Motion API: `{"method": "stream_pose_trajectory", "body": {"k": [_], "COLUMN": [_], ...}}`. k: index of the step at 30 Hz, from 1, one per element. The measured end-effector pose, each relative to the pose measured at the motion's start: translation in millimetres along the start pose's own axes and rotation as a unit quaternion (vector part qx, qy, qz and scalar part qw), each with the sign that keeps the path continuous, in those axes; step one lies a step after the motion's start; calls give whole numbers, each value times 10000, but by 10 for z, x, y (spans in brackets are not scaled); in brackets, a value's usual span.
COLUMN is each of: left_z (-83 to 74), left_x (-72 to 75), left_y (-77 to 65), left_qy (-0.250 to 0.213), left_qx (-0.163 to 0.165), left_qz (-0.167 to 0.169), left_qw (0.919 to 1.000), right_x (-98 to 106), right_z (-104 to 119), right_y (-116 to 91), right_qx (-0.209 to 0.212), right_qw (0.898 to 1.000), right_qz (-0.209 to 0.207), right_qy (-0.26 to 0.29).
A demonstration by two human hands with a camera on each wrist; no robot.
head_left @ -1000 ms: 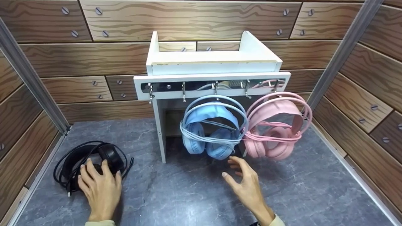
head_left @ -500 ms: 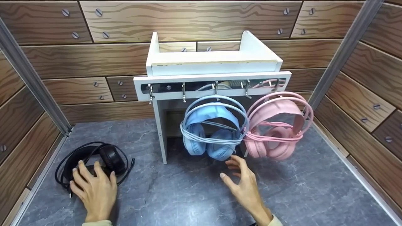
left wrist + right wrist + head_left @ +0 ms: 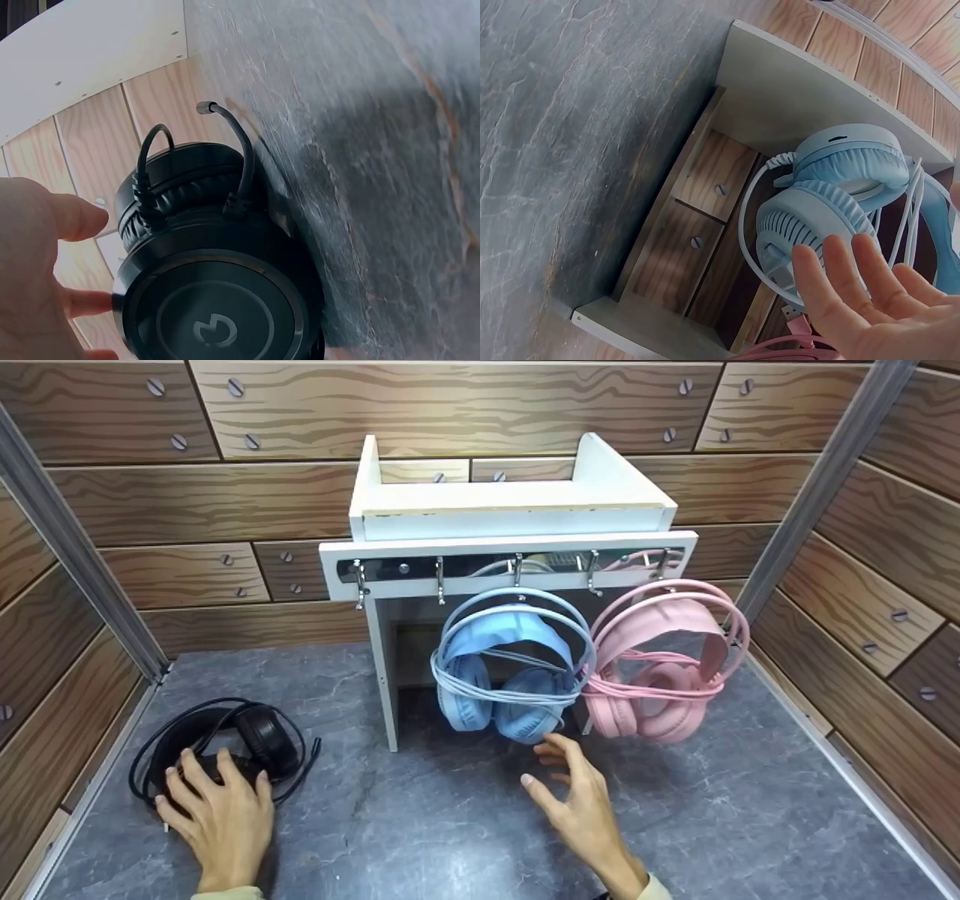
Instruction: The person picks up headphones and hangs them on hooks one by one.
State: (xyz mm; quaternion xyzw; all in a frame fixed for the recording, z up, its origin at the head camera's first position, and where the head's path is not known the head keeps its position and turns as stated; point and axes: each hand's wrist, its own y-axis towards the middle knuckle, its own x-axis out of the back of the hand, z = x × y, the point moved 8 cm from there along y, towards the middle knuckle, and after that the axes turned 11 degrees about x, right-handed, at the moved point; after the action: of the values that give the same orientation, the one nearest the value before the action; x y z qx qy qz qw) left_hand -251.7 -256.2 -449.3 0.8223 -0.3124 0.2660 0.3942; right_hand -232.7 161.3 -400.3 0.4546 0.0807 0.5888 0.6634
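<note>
Black headphones (image 3: pixel 262 739) with a coiled cable and a boom microphone (image 3: pixel 241 146) lie at the left of the grey surface. My left hand (image 3: pixel 225 821) is spread over their near side. In the left wrist view its fingers reach beside the ear cup (image 3: pixel 217 315); whether they touch it is unclear. Light blue headphones (image 3: pixel 514 626) hang from the rack, their cable wound round them. Just below their right ear cup is my right hand (image 3: pixel 581 802), fingers loosely bent and thumb apart, holding nothing. In the right wrist view the fingers (image 3: pixel 847 262) overlap that cup; contact cannot be judged.
A white stand (image 3: pixel 510 495) carries a hook rail (image 3: pixel 397 592) across its front. Pink headphones (image 3: pixel 660 619) hang at its right end, close beside the blue ones. Wood-patterned walls (image 3: pixel 225 502) enclose the grey tabletop (image 3: pixel 420 840) at the back and sides.
My left hand has shifted left and slightly down over the black headphones. My right hand has drifted slightly left below the blue headphones. The hanging headphones stay in place.
</note>
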Motion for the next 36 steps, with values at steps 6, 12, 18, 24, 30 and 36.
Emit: {"method": "stream_pose_trajectory", "body": {"k": [6,12,18,24,30,36], "left_z": [43,89,138,194,306,365], "left_x": [-5,-34,-65,-82,-164,-178], "left_y": [6,16,35,70,103,101], "left_qy": [101,160,219,239,314,193], "left_qx": [42,152,410,742,1351,1629], "left_qz": [38,205,459,678,1236,1315], "left_qw": [9999,9995,9979,9947,9826,9776], "right_x": [-18,-31,-27,-31,-44,-38], "right_z": [15,-4,1,-2,-12,9], "right_y": [7,4,-7,1,-8,0], "right_qx": [40,-69,-91,-123,-249,-138], "right_qw": [10000,9999,9999,9998,9995,9998], "right_qz": [28,107,87,110,166,92], "right_qy": [31,39,20,91,140,101]}}
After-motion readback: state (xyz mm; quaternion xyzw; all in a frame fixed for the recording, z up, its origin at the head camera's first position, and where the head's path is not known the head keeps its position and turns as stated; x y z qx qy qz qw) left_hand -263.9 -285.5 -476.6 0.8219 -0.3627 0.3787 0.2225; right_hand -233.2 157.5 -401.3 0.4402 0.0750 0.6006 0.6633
